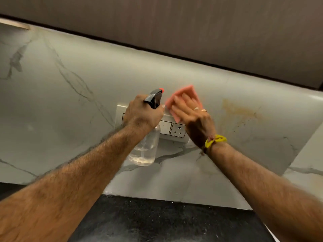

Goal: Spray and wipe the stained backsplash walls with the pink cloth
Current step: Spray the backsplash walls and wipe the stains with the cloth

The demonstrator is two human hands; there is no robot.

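My left hand [142, 115] grips the neck of a clear spray bottle [146, 149] with a black trigger head and orange nozzle, held in front of the marble backsplash [70, 105]. My right hand [192, 116] presses a folded pink cloth [187, 92] flat against the wall, just above the switch plate. A brownish-yellow stain [239, 114] marks the backsplash to the right of the cloth.
A white switch and socket plate [174, 129] sits on the wall behind both hands. Dark cabinets [192, 28] hang above the backsplash. A black speckled countertop [166, 222] lies below. The wall turns a corner at the right [307, 151].
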